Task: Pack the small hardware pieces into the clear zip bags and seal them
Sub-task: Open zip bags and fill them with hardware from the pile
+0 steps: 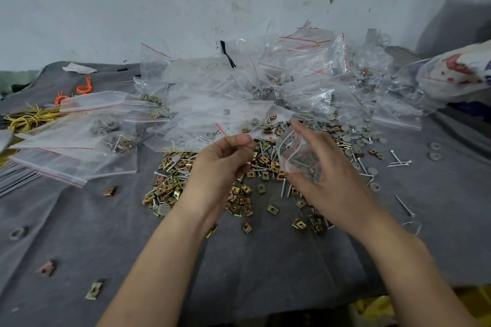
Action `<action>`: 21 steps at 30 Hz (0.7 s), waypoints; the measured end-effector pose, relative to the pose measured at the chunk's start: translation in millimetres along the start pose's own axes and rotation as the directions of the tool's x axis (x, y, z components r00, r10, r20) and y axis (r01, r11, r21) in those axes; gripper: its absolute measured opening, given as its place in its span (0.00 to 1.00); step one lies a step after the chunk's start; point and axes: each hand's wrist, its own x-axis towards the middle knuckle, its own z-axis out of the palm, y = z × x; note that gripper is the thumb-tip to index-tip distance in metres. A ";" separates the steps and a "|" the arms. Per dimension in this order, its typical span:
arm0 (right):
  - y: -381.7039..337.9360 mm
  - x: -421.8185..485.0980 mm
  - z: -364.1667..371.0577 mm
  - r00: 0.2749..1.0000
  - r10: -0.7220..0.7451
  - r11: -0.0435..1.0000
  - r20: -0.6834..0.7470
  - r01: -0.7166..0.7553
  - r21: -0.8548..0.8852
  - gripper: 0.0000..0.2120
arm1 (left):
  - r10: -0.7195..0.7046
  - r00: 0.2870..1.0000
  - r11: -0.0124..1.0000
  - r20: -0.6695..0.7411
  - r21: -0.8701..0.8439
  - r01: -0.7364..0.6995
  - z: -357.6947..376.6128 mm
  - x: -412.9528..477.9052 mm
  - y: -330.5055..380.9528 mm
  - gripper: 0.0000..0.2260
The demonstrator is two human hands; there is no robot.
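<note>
Above the brass clip-nut pile [170, 183], the right hand [326, 175] clamps its fingers on the small clear red-striped zip bag [297, 151]. Hold the bag mouth wide toward the left hand [223, 156], whose fingers curl together; any held piece cannot be told.

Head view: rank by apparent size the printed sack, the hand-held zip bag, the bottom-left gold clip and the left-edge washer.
1. printed sack, though cut off by the frame.
2. zip bag.
3. gold clip and washer: alike, unranked.

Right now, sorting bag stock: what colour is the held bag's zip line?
Red, along the clear bag in the right hand; head view.
</note>
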 end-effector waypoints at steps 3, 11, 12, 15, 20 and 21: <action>-0.4 -0.1 -0.4 1.000 0.004 1.000 0.000 -0.004 0.005 0.32 | 0.153 0.988 0.892 -0.004 0.431 -0.136 -5.5 0.5 -3.9 0.09; -2.6 -0.3 -1.0 1.000 0.008 1.000 -0.010 -0.008 0.009 0.33 | 0.205 0.902 0.050 0.380 0.916 -0.397 -12.8 -9.0 -17.7 0.09; -2.9 -0.3 -1.4 1.000 0.009 1.000 -0.010 -0.009 0.010 0.33 | 0.172 0.904 -0.022 0.390 0.919 -0.393 -14.0 -10.1 -19.2 0.11; -2.5 -0.8 -1.8 1.000 0.010 1.000 -0.006 -0.010 0.010 0.33 | 0.108 0.908 -0.118 0.405 0.912 -0.393 -15.7 -10.6 -23.9 0.13; -2.0 -0.7 -2.1 1.000 0.009 1.000 -0.011 -0.008 0.011 0.33 | 0.114 0.902 -0.181 0.416 0.902 -0.393 -10.4 -9.4 -23.7 0.12; -1.7 -0.7 -1.9 1.000 0.007 1.000 -0.011 -0.007 0.011 0.33 | 0.132 0.900 -0.135 0.415 0.907 -0.398 -9.4 -9.2 -22.7 0.12</action>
